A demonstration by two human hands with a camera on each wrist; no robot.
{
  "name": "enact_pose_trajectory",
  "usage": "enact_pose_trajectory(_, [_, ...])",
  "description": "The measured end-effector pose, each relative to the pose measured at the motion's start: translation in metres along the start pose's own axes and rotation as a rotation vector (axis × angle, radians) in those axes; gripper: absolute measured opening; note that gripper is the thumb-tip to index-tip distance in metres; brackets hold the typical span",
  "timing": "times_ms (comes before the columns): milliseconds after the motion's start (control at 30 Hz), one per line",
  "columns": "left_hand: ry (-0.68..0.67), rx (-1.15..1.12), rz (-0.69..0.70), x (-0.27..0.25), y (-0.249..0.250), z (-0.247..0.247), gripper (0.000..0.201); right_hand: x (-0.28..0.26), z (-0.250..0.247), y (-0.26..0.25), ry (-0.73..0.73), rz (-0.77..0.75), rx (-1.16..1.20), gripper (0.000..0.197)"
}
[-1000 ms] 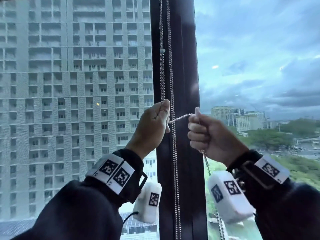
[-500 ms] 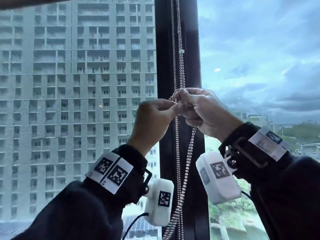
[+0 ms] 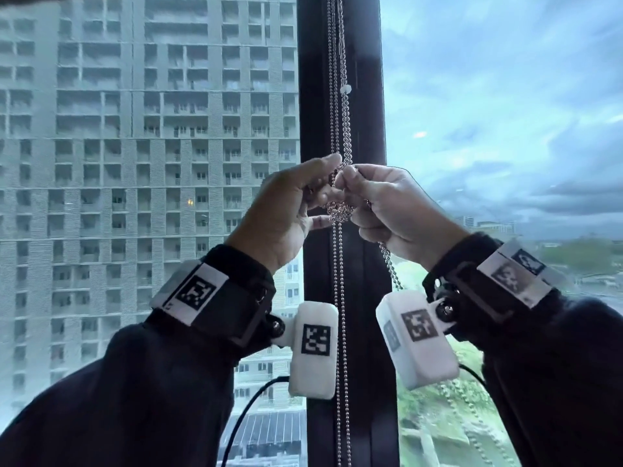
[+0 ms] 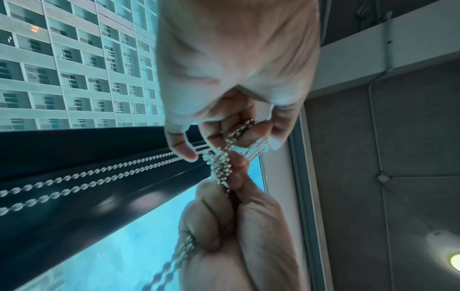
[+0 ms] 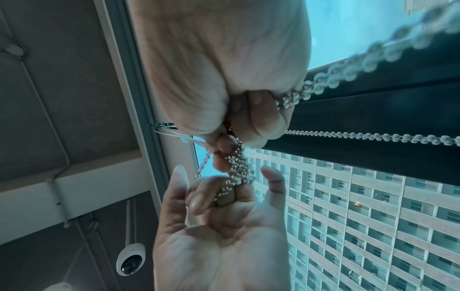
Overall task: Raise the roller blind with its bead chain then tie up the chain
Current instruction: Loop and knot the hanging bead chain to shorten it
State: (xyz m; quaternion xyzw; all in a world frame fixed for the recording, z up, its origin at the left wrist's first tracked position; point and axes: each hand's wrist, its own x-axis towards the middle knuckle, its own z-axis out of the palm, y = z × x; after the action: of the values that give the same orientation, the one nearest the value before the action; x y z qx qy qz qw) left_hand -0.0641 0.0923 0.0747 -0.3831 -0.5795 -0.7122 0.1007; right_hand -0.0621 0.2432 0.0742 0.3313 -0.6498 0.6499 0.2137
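Note:
The silver bead chain (image 3: 338, 284) hangs as two strands in front of a dark window post (image 3: 364, 129), with a white connector (image 3: 345, 89) higher up. My hands meet on it at chest height. A small bunch of looped chain (image 3: 338, 210) sits between them. My left hand (image 3: 328, 178) holds the chain (image 5: 239, 169) with its middle fingers curled round it, index and little finger spread. My right hand (image 3: 350, 187) is a fist gripping the chain, and a doubled length (image 3: 389, 264) trails down from under it. The knot's exact form is hidden by fingers.
Window glass flanks the post: a tower block on the left, sky and trees on the right. White wrist camera units (image 3: 313, 348) (image 3: 416, 342) hang beside the chain. The right wrist view shows a ceiling security camera (image 5: 130, 259) and a white beam (image 5: 74, 189).
A second ago the hands were apart with chain stretched between them. The right hand moved left and up to the left hand, and looped chain now bunches between the fingers.

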Motion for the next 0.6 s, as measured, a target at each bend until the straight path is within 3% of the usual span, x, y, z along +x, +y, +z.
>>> enact_pose_trajectory(133, [-0.039, -0.115, 0.022, 0.000, -0.004, 0.004, 0.040, -0.001, 0.000, 0.002, 0.044, -0.016, 0.022, 0.027])
enact_pose_trajectory(233, [-0.078, 0.062, 0.038, 0.000, -0.006, 0.004, 0.040, 0.001, -0.006, 0.005, 0.172, -0.048, -0.057, 0.022])
enact_pose_trajectory(333, [-0.062, 0.135, -0.002, -0.003, -0.006, -0.002, 0.040, 0.002, -0.017, 0.009, 0.298, -0.074, -0.169, 0.030])
enact_pose_trajectory(500, [-0.054, 0.310, 0.069, -0.006, -0.008, -0.004, 0.036, -0.003, -0.023, 0.013, 0.262, -0.076, -0.172, 0.029])
enact_pose_trajectory(600, [-0.028, 0.321, 0.059, -0.004, -0.012, -0.006, 0.018, -0.004, -0.023, 0.015, 0.241, -0.072, -0.166, 0.025])
